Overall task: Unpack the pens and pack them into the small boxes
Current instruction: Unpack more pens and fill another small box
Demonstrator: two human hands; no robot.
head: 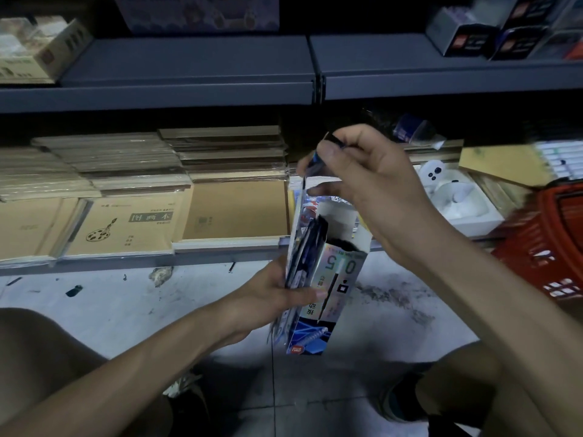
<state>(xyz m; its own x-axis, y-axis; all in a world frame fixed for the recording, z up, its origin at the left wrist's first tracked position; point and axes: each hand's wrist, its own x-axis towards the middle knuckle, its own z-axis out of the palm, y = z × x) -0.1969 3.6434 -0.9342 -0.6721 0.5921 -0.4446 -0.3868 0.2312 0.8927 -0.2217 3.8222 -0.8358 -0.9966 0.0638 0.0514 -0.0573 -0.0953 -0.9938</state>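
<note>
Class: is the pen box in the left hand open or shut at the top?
Open. The pen box shows a dark gap at its top, flap raised, with pens inside.

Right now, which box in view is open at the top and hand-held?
The silver-and-blue pen box marked 0.5, gripped by the left hand. The dark boxes on the upper shelf sit untouched.

Left hand (277,288) grips open pen box (328,291) upright; right hand (372,184) pinches pen (315,159) above it.
</note>
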